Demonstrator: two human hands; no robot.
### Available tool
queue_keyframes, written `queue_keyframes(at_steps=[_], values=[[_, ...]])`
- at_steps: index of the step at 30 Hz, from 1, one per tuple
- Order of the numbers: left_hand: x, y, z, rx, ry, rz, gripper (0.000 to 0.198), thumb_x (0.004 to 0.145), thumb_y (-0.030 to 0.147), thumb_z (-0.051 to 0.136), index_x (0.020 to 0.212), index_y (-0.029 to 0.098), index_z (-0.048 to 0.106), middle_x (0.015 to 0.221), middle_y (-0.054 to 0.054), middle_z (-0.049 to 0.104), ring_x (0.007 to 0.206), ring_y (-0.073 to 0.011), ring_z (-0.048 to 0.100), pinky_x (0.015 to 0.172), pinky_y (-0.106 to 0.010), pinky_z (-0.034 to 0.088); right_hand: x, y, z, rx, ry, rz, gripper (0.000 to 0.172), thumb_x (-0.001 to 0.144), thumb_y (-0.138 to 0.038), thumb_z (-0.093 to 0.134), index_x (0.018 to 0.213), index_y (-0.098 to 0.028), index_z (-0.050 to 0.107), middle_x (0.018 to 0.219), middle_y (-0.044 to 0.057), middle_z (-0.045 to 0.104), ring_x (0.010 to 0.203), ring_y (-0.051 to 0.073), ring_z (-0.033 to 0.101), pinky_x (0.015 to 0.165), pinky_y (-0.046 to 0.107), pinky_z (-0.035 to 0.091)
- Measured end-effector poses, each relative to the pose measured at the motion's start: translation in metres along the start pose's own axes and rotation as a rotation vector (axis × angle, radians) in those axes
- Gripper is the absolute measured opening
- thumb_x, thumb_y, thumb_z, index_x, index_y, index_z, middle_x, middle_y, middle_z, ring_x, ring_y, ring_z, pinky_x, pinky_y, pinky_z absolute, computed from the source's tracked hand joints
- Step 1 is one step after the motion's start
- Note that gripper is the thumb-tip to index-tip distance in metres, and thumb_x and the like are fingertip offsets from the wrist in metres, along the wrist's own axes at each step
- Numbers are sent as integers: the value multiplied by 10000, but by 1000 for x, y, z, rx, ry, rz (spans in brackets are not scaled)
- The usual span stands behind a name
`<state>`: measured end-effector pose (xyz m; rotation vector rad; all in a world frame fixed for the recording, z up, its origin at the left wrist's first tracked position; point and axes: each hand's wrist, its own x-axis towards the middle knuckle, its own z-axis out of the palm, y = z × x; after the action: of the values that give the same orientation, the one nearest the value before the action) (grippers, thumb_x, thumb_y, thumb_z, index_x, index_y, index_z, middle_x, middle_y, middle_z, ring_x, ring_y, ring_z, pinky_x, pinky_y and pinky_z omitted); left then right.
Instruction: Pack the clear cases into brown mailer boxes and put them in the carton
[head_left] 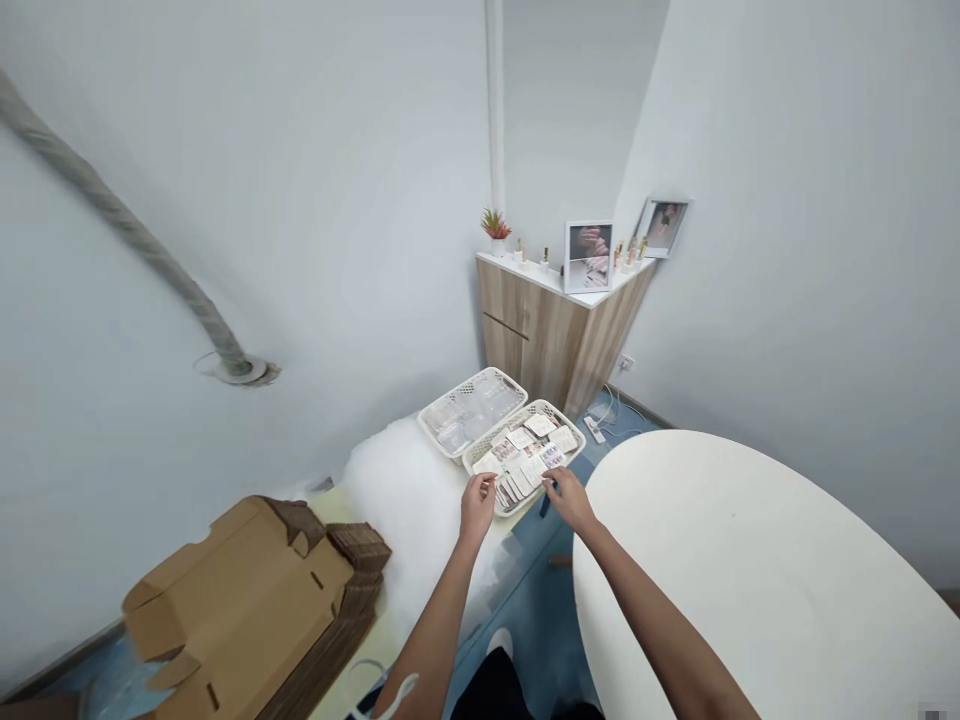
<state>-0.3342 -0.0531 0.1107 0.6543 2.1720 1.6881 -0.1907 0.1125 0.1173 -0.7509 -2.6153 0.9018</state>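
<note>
My left hand [478, 505] reaches the near edge of a white plastic basket [517, 490] packed with printed cards and small packets [521, 462], its fingertips pinching what looks like one card. My right hand [570, 500] sits at the basket's right corner, gripping a slim dark item [545, 505] that is partly hidden by the fingers. Behind, a second white basket [472, 412] holds clear plastic packets [465, 425]. A white fluffy filling [397, 510] lies to the left of my hands.
A stack of flattened cardboard boxes [255, 610] lies at lower left. A white oval table [750, 570] spreads to the right. Beyond the baskets stands a wooden cabinet [547, 340] with framed photos and small bottles. Cables and a power strip [594, 428] lie on the blue floor.
</note>
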Motion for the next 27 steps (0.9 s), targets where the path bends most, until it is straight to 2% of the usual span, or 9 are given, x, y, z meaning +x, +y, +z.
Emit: queue_keyframes(at_steps=[3, 5, 8, 13, 16, 19, 21, 24, 27], values=[[30, -11, -35, 236, 70, 151, 296, 797, 302, 554, 1066, 224, 649, 1186, -109, 605, 1180, -283, 524, 1044, -451, 380, 52, -37, 20, -28, -40, -83, 247, 908, -240, 462, 1066, -189, 645, 1077, 79, 650, 1088, 221, 552, 951, 323, 399], [44, -18, -52, 360, 43, 183, 380, 806, 295, 558, 1172, 210, 614, 1335, -130, 540, 1328, -308, 404, 1116, -478, 290, 86, -62, 36, -56, -73, -129, 243, 908, -223, 470, 1078, -189, 641, 1082, 79, 650, 1090, 215, 549, 949, 308, 393], [57, -28, -65, 550, -92, 152, 456, 857, 324, 520, 1296, 203, 536, 1482, -132, 418, 1425, -317, 267, 1146, -527, 209, 131, -97, 62, -120, -103, -182, 244, 899, -230, 504, 1105, -191, 631, 1099, 79, 644, 1087, 215, 543, 949, 301, 388], [62, -25, -74, 845, -319, 77, 508, 924, 333, 410, 1408, 180, 425, 1554, -127, 306, 1466, -268, 172, 1168, -519, 155, 187, -139, 108, -202, -133, -191, 338, 862, -280, 572, 1181, -169, 591, 1181, 103, 619, 1111, 248, 519, 962, 334, 386], [61, -21, -79, 896, -389, 48, 551, 923, 337, 390, 1454, 192, 363, 1572, -101, 269, 1475, -252, 137, 1178, -514, 138, 208, -152, 133, -245, -161, -163, 440, 833, -313, 609, 1242, -162, 544, 1249, 125, 591, 1175, 269, 480, 971, 355, 381], [60, -23, -81, 889, -410, 34, 581, 914, 347, 383, 1476, 212, 327, 1583, -81, 244, 1478, -251, 116, 1177, -537, 126, 220, -159, 154, -306, -168, -84, 539, 799, -345, 649, 1282, -157, 499, 1338, 158, 536, 1264, 300, 412, 1004, 400, 345], [60, -26, -82, 861, -412, 41, 589, 912, 362, 371, 1481, 218, 318, 1586, -73, 235, 1479, -252, 108, 1177, -549, 113, 224, -161, 163, -335, -147, -35, 515, 807, -357, 636, 1262, -152, 508, 1336, 178, 536, 1294, 318, 382, 1037, 443, 297], [59, -27, -83, 821, -413, 39, 605, 896, 353, 380, 1483, 221, 315, 1590, -65, 222, 1481, -249, 95, 1178, -555, 90, 225, -162, 165, -334, -126, -32, 383, 876, -356, 535, 1200, -153, 550, 1268, 186, 591, 1284, 321, 398, 1080, 522, 200], [60, -23, -83, 793, -411, 5, 624, 870, 324, 410, 1478, 215, 327, 1587, -74, 226, 1481, -252, 95, 1177, -561, 75, 222, -160, 153, -325, -145, -79, 303, 901, -282, 477, 1160, -166, 583, 1175, 155, 659, 1247, 294, 463, 1107, 563, 115]])
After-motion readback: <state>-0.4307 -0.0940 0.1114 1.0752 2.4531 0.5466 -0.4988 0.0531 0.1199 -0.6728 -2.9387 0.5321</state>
